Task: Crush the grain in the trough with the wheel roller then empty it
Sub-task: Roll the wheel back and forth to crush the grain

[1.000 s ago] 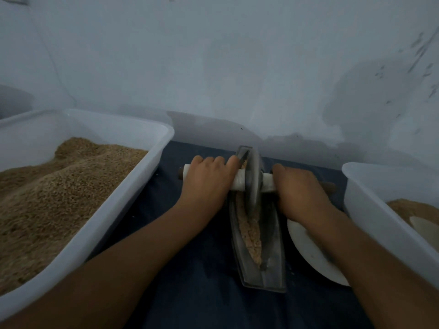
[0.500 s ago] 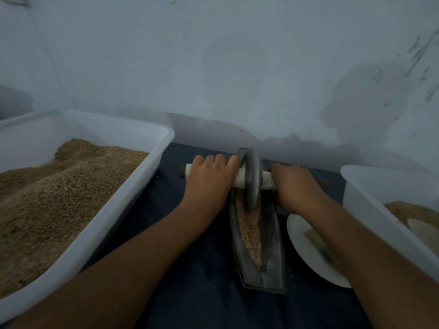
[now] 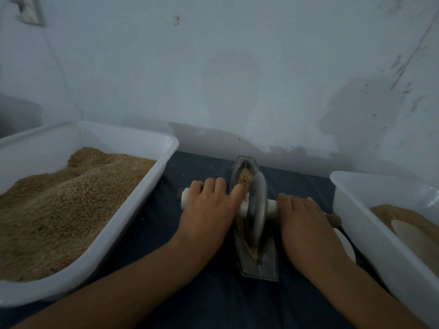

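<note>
A narrow metal trough point(image 3: 267, 267) lies lengthwise on the dark cloth, with brown grain point(image 3: 244, 176) heaped at its far end. The grey wheel roller point(image 3: 257, 210) stands in the trough at about its middle, on a white cross handle point(image 3: 272, 208). My left hand point(image 3: 209, 210) holds the handle left of the wheel, fingers wrapped over it. On the other side of the wheel my right hand point(image 3: 301, 219) holds the handle the same way. The grain under the wheel is mostly hidden.
A large white tub point(image 3: 133, 210) full of grain fills the left side. A second white tub point(image 3: 356, 224) at the right holds finer brown meal and a pale dish point(image 3: 403, 231). A white plate point(image 3: 344, 245) lies partly under my right arm. The wall rises close behind the trough.
Both hands have pulled the wheel roller toward me along the trough, from its far end to about the middle. Grain at the far end now shows.
</note>
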`<state>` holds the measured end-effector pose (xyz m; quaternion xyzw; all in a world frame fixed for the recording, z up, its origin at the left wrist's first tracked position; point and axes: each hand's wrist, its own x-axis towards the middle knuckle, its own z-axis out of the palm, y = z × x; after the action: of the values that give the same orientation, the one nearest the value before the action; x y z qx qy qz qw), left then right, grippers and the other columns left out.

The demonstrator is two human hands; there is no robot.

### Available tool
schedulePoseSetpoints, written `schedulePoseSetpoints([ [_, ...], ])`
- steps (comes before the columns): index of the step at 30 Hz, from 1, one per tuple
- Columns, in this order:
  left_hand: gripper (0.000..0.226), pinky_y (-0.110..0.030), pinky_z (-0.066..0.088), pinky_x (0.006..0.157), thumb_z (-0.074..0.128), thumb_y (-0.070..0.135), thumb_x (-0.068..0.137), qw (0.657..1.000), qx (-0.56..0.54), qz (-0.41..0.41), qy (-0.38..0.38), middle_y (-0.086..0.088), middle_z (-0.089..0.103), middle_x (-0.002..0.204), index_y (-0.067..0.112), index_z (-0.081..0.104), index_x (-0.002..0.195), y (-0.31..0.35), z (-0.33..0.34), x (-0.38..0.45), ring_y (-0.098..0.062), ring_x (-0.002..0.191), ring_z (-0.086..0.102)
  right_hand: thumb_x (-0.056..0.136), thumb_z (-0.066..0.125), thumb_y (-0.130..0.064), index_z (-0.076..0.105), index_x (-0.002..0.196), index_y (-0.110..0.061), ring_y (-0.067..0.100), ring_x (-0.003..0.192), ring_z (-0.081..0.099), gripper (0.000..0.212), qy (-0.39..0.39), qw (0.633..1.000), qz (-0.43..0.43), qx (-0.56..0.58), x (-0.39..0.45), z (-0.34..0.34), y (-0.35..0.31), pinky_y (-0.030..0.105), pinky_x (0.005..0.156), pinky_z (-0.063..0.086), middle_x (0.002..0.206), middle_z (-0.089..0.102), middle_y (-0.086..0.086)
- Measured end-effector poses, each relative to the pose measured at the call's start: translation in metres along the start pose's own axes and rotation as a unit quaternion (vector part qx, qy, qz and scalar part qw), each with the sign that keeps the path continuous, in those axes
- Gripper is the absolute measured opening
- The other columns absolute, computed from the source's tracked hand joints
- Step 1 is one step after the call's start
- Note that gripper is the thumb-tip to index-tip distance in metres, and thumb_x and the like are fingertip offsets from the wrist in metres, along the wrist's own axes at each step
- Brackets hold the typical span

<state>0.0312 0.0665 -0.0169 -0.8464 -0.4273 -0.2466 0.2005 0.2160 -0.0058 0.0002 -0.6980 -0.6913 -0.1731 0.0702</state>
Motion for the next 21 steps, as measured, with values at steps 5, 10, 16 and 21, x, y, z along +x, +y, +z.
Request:
schedulePoseSetpoints([
  [5,0.05,-0.04,0.034,0.072,0.071,0.014,0.065,1.0,0.005,-0.009,-0.008,-0.005,0.047,0.087,0.02,0.035,0.099,0.003,-0.001,0.001,-0.023,0.076,0.038,0.069,0.074,0.0,0.06,0.115,-0.002,0.034,0.091,0.063,0.048,0.007,1.0,0.002,-0.002,0.0,0.004,0.002,0.05,0.105,0.04,0.099,0.064,0.014],
  [10,0.052,-0.038,0.026,0.07,0.072,0.017,0.068,0.999,0.019,-0.009,-0.034,-0.004,0.051,0.09,0.021,0.035,0.104,-0.004,0.012,0.022,-0.025,0.08,0.05,0.085,0.063,-0.006,0.057,0.111,-0.011,0.025,0.089,0.058,0.027,-0.011,1.0,0.0,0.013,0.029,0.012,0.01,0.032,0.083,0.035,0.102,0.064,0.008],
  [16,0.047,-0.036,0.028,0.072,0.072,0.025,0.077,0.997,0.024,-0.044,-0.058,0.0,0.059,0.097,0.023,0.04,0.111,-0.016,0.033,0.053,-0.024,0.088,0.059,0.085,0.066,-0.022,0.05,0.118,-0.016,0.023,0.097,0.061,0.038,-0.045,0.998,-0.025,-0.041,0.08,0.02,0.023,0.028,0.07,0.026,0.11,0.063,0.003],
  [21,0.035,-0.035,0.026,0.069,0.067,0.022,0.08,0.998,0.033,-0.038,-0.035,0.003,0.057,0.089,0.023,0.041,0.105,-0.019,0.047,0.072,-0.022,0.079,0.057,0.082,0.069,-0.024,0.053,0.109,-0.015,0.028,0.099,0.06,0.033,-0.096,0.995,-0.007,-0.028,0.108,0.023,0.031,0.03,0.066,0.032,0.106,0.063,0.007],
])
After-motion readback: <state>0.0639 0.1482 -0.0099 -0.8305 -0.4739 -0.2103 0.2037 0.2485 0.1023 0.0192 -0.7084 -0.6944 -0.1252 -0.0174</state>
